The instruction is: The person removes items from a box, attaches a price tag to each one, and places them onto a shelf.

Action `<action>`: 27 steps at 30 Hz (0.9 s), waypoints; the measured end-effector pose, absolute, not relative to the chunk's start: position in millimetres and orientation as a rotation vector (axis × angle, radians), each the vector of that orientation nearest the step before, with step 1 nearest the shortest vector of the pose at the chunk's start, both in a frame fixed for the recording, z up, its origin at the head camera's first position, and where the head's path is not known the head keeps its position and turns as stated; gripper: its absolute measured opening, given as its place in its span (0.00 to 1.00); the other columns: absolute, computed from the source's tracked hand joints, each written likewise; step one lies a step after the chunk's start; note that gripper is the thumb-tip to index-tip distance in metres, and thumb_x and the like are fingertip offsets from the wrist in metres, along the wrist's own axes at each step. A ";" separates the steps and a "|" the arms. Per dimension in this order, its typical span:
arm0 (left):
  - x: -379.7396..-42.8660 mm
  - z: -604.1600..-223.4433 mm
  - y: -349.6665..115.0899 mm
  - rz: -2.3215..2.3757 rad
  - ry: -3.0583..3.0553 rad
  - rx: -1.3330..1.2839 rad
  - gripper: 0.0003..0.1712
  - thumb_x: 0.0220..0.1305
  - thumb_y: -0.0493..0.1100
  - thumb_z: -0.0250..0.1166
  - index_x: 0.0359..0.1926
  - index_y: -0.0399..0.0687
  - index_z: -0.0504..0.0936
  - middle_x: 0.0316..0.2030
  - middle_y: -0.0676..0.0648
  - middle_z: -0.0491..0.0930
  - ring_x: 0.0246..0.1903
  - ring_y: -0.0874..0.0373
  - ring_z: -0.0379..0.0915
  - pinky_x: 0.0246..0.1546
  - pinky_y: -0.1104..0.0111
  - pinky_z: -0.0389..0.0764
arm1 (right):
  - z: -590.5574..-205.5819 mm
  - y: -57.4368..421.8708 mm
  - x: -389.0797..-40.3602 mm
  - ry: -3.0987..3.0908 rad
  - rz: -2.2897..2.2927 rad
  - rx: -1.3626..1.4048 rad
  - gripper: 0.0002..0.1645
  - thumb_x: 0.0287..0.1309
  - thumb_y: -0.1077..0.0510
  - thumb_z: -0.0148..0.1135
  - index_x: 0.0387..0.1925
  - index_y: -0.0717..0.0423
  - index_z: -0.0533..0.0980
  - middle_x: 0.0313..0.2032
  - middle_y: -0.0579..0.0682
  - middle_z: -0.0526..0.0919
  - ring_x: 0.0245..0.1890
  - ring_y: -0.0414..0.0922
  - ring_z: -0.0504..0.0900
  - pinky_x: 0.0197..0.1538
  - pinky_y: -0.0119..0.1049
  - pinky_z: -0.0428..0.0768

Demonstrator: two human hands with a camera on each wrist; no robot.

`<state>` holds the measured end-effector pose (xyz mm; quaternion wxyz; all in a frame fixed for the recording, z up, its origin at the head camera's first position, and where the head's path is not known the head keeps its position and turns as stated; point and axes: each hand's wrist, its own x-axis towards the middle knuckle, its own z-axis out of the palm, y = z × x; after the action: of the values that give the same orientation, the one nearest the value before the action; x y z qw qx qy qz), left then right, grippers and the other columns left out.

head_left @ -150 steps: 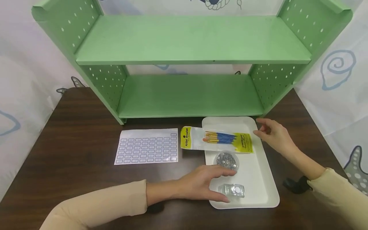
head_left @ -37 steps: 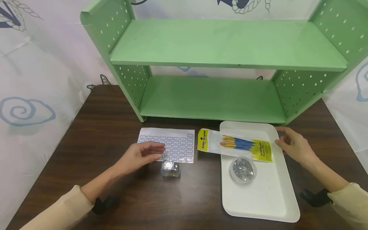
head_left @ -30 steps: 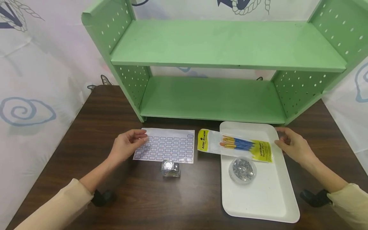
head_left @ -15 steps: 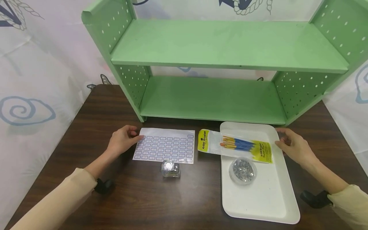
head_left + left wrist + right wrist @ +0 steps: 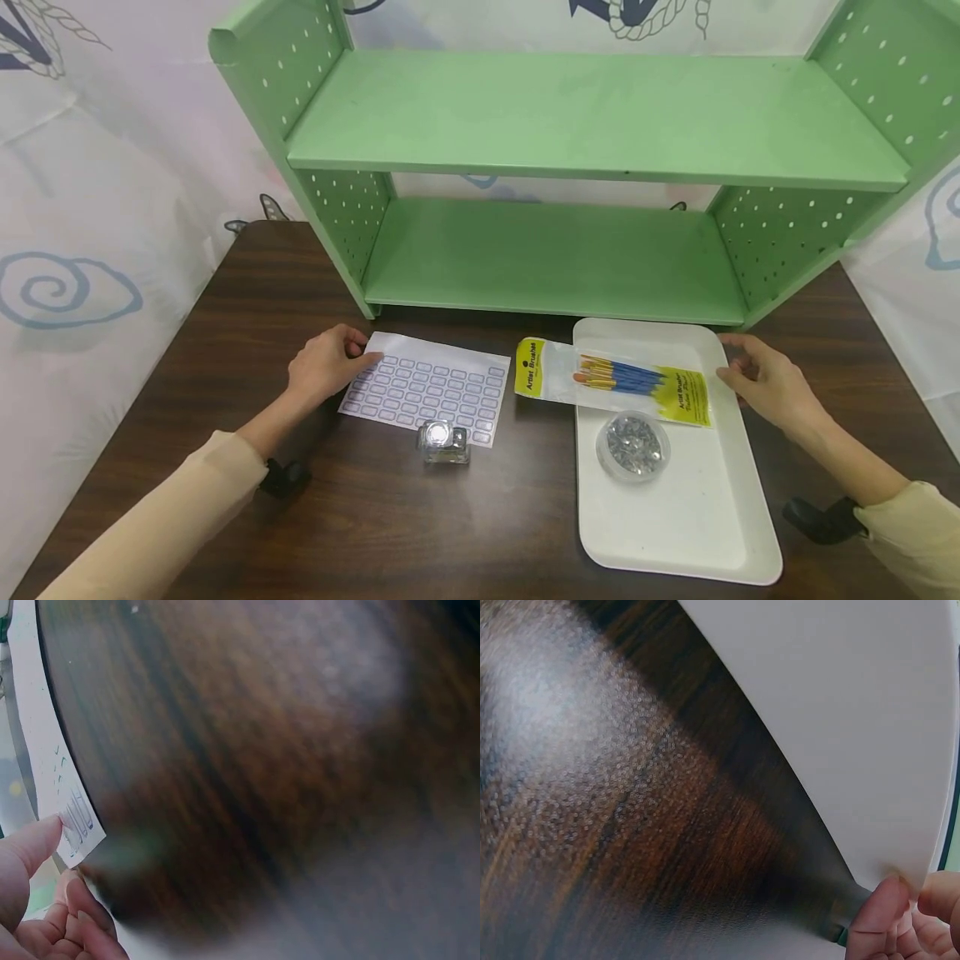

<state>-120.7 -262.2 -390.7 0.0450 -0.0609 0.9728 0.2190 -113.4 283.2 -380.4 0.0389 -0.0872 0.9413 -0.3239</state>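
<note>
Two hands are at work on either side of the table (image 5: 337, 517). The left hand (image 5: 326, 364) pinches the label sheet (image 5: 435, 375) close to its far left corner, thumb on top and fingers below, as the left wrist view shows. The right hand (image 5: 768, 383) grips the rim of the white tray (image 5: 682, 517) near the tray's far right corner, thumb and fingers closed on it.

The label sheet lies between the table's left edge and the tray, slanted to the table's near edge. A small glass bottle (image 5: 446, 443) stands at the sheet's near edge; whether the paper runs under it I cannot tell. The tray sits toward the table's right edge, in front of the green shelf (image 5: 555, 250), which stands along the far edge.

As far as things lie now, the bottle and the sheet are out on the table, while the round tub (image 5: 633, 447) is inside the tray and the brush pack (image 5: 612, 379) lies across its left rim, one end over the table. Handling of the sheet looks unfinished, since it sits askew with fingers on it; the tub and pack seem left for later, with neither hand on them
</note>
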 end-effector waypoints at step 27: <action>-116.0 -393.2 -263.8 0.856 3.071 -0.013 0.09 0.56 0.41 0.68 0.32 0.39 0.78 0.23 0.47 0.74 0.24 0.55 0.66 0.23 0.69 0.60 | -326.7 224.5 -111.2 2.938 -1.301 -0.485 0.12 0.61 0.66 0.58 0.46 0.67 0.73 0.26 0.47 0.73 0.20 0.34 0.75 0.24 0.25 0.75</action>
<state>-116.0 -263.8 -393.2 -0.0235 -0.0040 0.9630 0.2685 -111.2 224.5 -326.7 -0.0540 -0.1490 0.9028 -0.3999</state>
